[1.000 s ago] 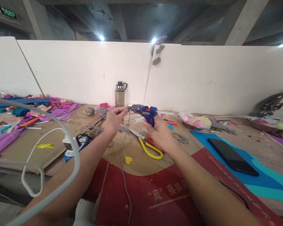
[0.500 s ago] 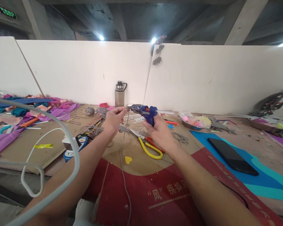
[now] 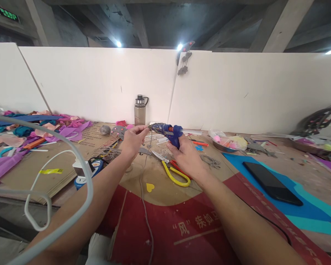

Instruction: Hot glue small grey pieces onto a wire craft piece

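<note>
A blue hot glue gun (image 3: 174,137) with a clear glue stick (image 3: 191,132) in its back is in my right hand (image 3: 184,151), fingers wrapped round the handle. Its nozzle points left, right up to the fingertips of my left hand (image 3: 135,139). Those fingers are pinched on a grey cord (image 3: 142,180), which hangs down over the cardboard toward my lap. Whatever else lies in the pinch is too small to make out. Below the hands lie yellow-handled scissors (image 3: 176,177) and a red-handled tool (image 3: 179,167), partly behind my right hand. A yellow heart cutout (image 3: 150,187) rests on the cardboard.
A water bottle (image 3: 139,111) stands against the white board. At right are a phone (image 3: 271,183) on blue sheets and a bowl (image 3: 226,147) of pompoms. A thick white cable (image 3: 90,184) loops across the left foreground. Coloured felt scraps (image 3: 57,125) pile up at far left.
The glue gun has tilted and shifted very slightly at the pinched fingertips. The black cord by my right forearm has moved a little. My left hand stays in place.
</note>
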`<state>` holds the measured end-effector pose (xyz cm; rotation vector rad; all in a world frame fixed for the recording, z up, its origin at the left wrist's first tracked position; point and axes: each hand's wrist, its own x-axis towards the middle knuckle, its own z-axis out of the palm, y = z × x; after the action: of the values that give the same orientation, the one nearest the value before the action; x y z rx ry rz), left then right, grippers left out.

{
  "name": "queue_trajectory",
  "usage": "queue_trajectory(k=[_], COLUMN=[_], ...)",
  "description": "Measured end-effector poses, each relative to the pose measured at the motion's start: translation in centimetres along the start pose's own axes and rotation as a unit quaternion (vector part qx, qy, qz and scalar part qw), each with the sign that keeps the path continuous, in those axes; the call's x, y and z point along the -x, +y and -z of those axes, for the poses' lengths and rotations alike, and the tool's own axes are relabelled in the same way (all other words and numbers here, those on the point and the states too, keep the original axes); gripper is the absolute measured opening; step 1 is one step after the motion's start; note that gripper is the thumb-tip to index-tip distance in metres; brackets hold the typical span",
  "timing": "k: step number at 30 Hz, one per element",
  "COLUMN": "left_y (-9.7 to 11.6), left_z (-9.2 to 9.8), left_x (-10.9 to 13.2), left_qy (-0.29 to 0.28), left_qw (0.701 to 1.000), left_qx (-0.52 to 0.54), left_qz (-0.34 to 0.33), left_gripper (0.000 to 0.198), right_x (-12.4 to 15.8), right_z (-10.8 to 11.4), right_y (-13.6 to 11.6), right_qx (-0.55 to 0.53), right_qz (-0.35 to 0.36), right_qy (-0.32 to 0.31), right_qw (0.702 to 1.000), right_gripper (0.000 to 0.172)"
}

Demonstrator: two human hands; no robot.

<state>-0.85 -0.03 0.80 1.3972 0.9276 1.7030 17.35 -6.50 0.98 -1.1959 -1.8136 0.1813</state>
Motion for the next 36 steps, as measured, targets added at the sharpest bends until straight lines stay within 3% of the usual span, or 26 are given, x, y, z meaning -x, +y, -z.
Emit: queue_trajectory(k=[5, 8, 13, 16, 18, 21, 24, 27, 30, 33, 36], left_y=[0.5, 0.6, 0.5, 0.5, 0.5, 0.4, 0.2, 0.2, 0.5, 0.8, 1.0], left_z=[-0.2, -0.1, 0.2, 0.1, 0.0, -0.2, -0.4, -0.6, -0.8, -0.9, -1.1], left_x=[0.1, 0.0, -0.2, -0.1, 0.0, 0.1, 0.3, 0.5, 1.0, 1.6, 2.1], left_qy=[0.011, 0.012, 0.01, 0.006, 0.001, -0.001, 0.0, 0.005, 0.002, -0.023, -0.059], left_qw=[0.997, 0.995, 0.995, 0.995, 0.996, 0.998, 1.0, 0.999, 0.995, 0.987, 0.977], left_qx=[0.06, 0.083, 0.091, 0.086, 0.077, 0.057, 0.013, -0.042, -0.087, -0.131, -0.168], left_qz=[0.041, 0.052, 0.048, 0.045, 0.042, 0.029, 0.004, -0.023, -0.052, -0.089, -0.118], left_gripper=[0.023, 0.022, 0.023, 0.023, 0.023, 0.025, 0.025, 0.025, 0.024, 0.021, 0.019], right_x=[-0.2, -0.5, -1.3, -1.8, -2.0, -2.0, -1.9, -2.0, -2.1, -1.8, -1.2], right_z=[0.2, 0.5, 0.8, 0.7, 0.3, -0.2, 0.0, 0.6, 0.5, -1.0, -3.1], right_y=[0.3, 0.6, 1.9, 3.7, 5.3, 7.6, 9.2, 9.4, 7.4, 4.0, 0.8], right_qx=[-0.07, -0.162, -0.35, -0.375, -0.35, -0.223, -0.088, 0.019, 0.105, -0.078, -0.346], right_qz=[-0.012, -0.075, -0.188, -0.245, -0.28, -0.289, -0.279, -0.255, -0.158, -0.11, -0.104], right_qy=[0.006, -0.008, -0.011, 0.001, 0.004, -0.025, -0.036, 0.023, 0.079, 0.037, -0.039], right_qw=[0.997, 0.984, 0.918, 0.894, 0.894, 0.93, 0.956, 0.966, 0.979, 0.99, 0.932], right_gripper=[0.019, 0.013, 0.021, 0.023, 0.019, 0.013, 0.026, 0.038, 0.029, 0.021, 0.043])
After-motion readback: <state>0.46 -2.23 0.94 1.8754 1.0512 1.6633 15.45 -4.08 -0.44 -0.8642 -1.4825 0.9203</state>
